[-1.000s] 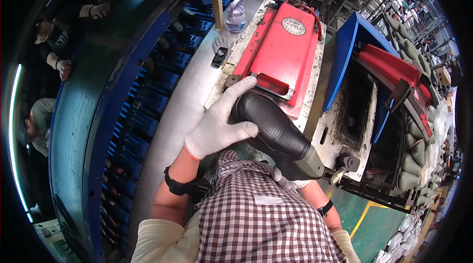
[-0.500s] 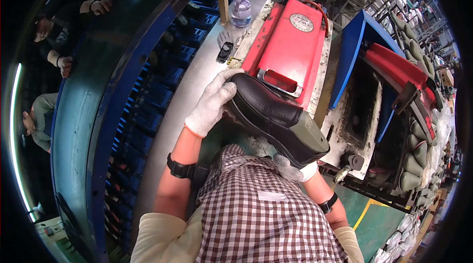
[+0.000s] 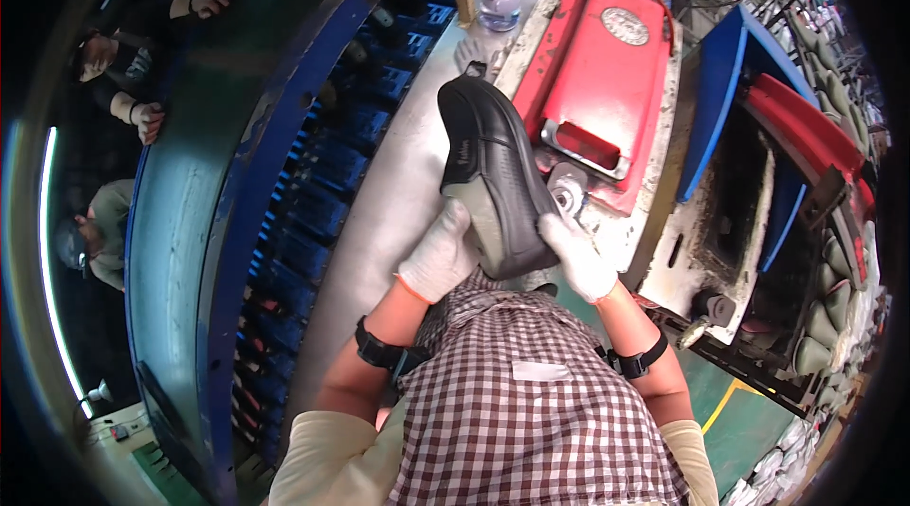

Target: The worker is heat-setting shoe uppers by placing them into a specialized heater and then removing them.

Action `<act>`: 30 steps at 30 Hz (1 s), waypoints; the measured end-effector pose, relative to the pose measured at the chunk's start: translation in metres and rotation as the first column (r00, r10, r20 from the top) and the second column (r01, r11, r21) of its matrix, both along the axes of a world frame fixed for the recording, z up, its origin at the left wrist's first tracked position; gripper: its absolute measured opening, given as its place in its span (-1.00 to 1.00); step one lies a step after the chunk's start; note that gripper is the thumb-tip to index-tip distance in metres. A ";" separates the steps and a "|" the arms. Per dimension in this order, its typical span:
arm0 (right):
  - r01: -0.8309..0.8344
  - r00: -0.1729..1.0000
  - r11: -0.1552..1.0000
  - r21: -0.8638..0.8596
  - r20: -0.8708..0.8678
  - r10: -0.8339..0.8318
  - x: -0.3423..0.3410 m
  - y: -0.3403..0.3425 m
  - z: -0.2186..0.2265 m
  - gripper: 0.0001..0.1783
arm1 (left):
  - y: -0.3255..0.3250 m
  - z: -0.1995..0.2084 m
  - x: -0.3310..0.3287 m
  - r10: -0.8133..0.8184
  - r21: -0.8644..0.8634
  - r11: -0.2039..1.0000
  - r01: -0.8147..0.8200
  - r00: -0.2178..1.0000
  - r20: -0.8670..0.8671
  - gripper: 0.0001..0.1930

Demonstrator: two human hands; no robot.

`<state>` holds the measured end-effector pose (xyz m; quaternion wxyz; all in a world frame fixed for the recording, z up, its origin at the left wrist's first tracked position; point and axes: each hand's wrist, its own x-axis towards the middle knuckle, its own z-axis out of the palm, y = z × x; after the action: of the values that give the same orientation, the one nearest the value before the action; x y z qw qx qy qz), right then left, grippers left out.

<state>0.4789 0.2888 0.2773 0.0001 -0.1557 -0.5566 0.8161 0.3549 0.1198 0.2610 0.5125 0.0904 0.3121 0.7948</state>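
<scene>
A black shoe (image 3: 502,151) with a grey-green shoe last (image 3: 474,209) in its opening is held up in front of me, toe pointing away. My left hand (image 3: 441,257), in a white knit glove, closes on the last at the heel end, thumb up. My right hand (image 3: 580,255), gloved alike, grips the sole edge near the heel on the other side. Close beyond that hand is a round metal machine part (image 3: 569,189). The red machine cover (image 3: 607,80) lies just past the shoe, on a worn white base.
On the left runs a long conveyor (image 3: 175,222) beside blue racks (image 3: 303,184). A water bottle (image 3: 500,2) stands on the metal bench (image 3: 379,193). At right are a raised blue guard (image 3: 716,89) and several grey-green lasts (image 3: 815,354). Two people are beyond the conveyor.
The shoe has turned from lying crosswise, toe left, to toe pointing away. My left hand moved from the toe to the heel end; my right hand came up onto the sole edge.
</scene>
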 end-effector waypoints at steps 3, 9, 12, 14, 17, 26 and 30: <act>-0.226 0.965 0.868 0.443 -0.022 0.262 -0.032 -0.009 0.002 0.04 | -0.030 -0.012 -0.006 0.146 -0.129 0.985 -0.116 0.957 0.250 -0.26; -0.111 0.980 0.410 0.905 0.031 0.196 -0.044 0.006 0.002 -0.30 | -0.082 -0.045 -0.050 0.449 -0.363 0.867 -0.343 0.853 0.266 -0.44; 0.108 0.987 0.217 0.970 -0.077 -0.144 -0.012 0.015 -0.037 -0.50 | -0.109 -0.098 -0.090 0.615 -0.641 0.576 -0.507 0.785 -0.067 -0.53; 0.165 0.955 0.086 0.983 -0.138 -0.262 0.009 0.018 -0.057 -0.49 | -0.122 -0.131 -0.127 0.642 -0.707 0.523 -0.476 0.766 -0.040 -0.69; 0.059 0.915 -0.019 0.998 -0.062 -0.399 0.030 0.015 -0.081 -0.45 | -0.144 -0.192 -0.184 0.654 -0.770 0.404 -0.494 0.745 -0.135 -0.80; 0.062 0.854 -0.019 0.998 -0.062 -0.517 0.038 0.009 -0.101 -0.51 | -0.150 -0.236 -0.338 0.378 -0.464 0.087 -0.882 0.460 -0.803 -0.63; 0.120 0.869 0.048 0.992 -0.081 -0.489 0.029 0.011 -0.098 -0.53 | -0.213 -0.266 -0.395 -0.228 -0.543 -0.358 -0.760 0.635 -0.739 0.14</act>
<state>0.5082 0.3002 0.1795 0.1989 -0.3446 -0.8970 0.1925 -0.0403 -0.0927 -0.0048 -0.0157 -0.1889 0.9501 0.2477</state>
